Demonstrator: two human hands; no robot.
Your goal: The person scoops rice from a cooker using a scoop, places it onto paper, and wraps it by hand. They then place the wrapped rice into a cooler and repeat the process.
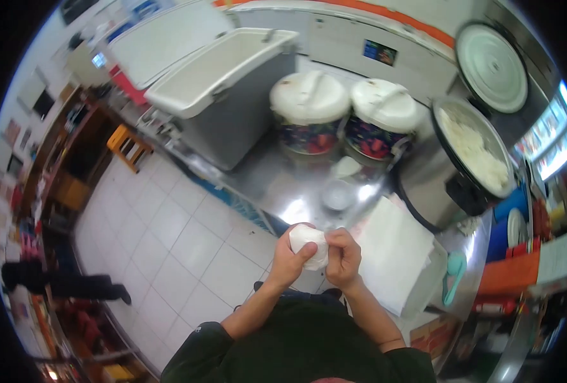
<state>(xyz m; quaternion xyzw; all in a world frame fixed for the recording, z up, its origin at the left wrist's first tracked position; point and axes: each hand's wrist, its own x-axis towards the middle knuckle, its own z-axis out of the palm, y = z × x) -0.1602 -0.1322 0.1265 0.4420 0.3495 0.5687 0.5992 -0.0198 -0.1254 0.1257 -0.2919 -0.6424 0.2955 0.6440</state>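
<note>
Looking down through the head camera, I see the left hand [288, 258] cupped closed around a white bundle [309, 245], thumb across its front. The right hand [343, 256] is drawn in narrow, its fingers pinching the bundle's right edge. Both hands hold it in front of the dark-clothed torso, at the near edge of a shiny metal table [251, 191]. The bundle's contents are hidden from me.

A small pale mark [198, 329] sits on the left sleeve, too small for me to read. A dark blue, multicoloured sticker [380, 53] is on the pale cabinet front [334, 41] beyond the table; its writing is too blurred to make out.

On the table, a big grey cooler [232, 127] stands with its white lid [162, 45] raised, showing a pale interior. To its right are two round containers [310, 105] side by side, both closed with white handled lids and wrapped in dark, floral-looking patterns with red and purple patches. Farther right, a large pot [446, 137] is open and holds a white, rice-like mass [475, 150]; a round, pale lid [493, 67] is beyond it.

Nearer the hands are a small round dish [338, 195] and a white scoop [346, 168]. White sheets [392, 252] lie partly over a pale tray [429, 287], with a turquoise ladle [454, 281] just beside it.

Off to the left, on the tiled floor, are an orange stool [129, 147] and a person in dark clothes [66, 284].
</note>
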